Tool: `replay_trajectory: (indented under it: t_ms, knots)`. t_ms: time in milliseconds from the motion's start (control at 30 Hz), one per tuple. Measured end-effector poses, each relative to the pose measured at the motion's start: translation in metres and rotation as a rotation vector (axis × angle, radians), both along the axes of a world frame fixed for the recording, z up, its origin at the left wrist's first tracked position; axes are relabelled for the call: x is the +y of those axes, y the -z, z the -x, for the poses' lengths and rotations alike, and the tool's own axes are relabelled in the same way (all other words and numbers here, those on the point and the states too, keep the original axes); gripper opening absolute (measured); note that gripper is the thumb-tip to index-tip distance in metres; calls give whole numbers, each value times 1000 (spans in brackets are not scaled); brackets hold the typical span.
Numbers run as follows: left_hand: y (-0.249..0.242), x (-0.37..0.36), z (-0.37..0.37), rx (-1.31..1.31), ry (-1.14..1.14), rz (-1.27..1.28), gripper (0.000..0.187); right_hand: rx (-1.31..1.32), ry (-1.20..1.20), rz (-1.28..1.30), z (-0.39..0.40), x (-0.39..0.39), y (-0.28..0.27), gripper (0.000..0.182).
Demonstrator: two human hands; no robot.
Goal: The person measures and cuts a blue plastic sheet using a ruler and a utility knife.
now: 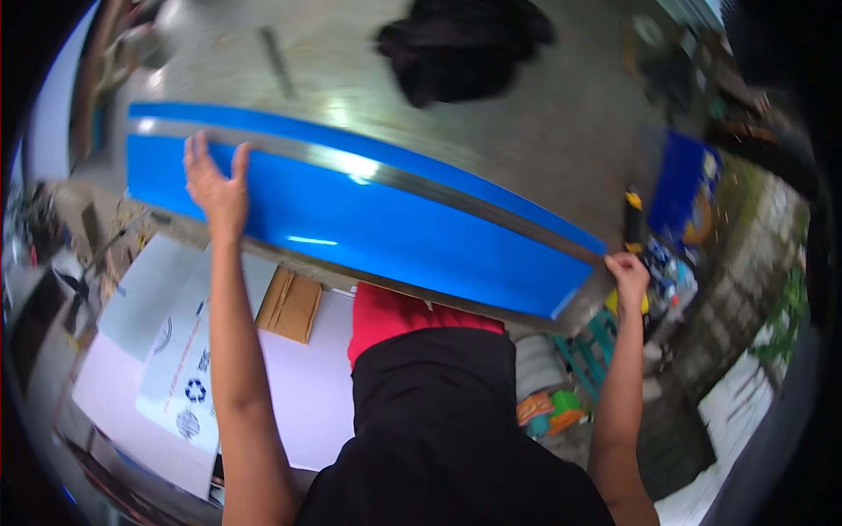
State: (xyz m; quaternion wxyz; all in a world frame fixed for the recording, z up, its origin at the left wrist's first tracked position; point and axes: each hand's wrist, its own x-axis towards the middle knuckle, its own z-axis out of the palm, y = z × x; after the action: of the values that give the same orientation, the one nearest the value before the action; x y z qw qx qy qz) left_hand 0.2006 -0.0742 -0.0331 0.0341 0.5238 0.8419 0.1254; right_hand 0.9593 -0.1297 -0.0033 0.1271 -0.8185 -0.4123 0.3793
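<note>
A wide blue sheet (377, 223) lies across the table in front of me, with a narrow blue strip (386, 152) along its far side. Between the two runs a long, shiny grey band (421, 184). My left hand (219, 188) is open, palm down on the sheet's left part, its fingertips reaching the grey band. At the far right end of the band and strip, my right hand (628, 276) is closed in a pinch. What sits between those fingertips I cannot tell. Just beyond that hand is a yellow-and-black tool (633, 215).
A dark cloth bundle (465, 44) and a thin dark bar (276, 61) lie toward the far side of the grey table (544, 114). Printed cardboard (180, 351) and a brown cardboard piece (291, 305) are below left. A blue box (675, 188) stands to the right.
</note>
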Motion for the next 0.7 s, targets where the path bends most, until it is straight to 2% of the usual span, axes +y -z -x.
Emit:
replay_trajectory:
  t_ms: [133,400,467,500,533,600,700]
  knots:
    - [16,2,26,154,171,14,87,38,63,-25,31,8,-15,20]
    - [33,4,67,120,194,81,89,68,123,-288,49,-23,-1,15]
    - [31,7,77,93,194,108,90,-19,-11,-485,53,-30,0,19]
    - [29,10,80,83,191,128,91,4,-12,-493,55,-34,-2,27]
    - [28,11,82,93,202,129,91,10,1,-493,54,-36,0,27]
    - [28,11,86,62,192,135,91,-156,-164,-607,52,-41,6,33]
    - [30,12,91,57,196,136,91,-155,-127,-625,53,-46,15,35]
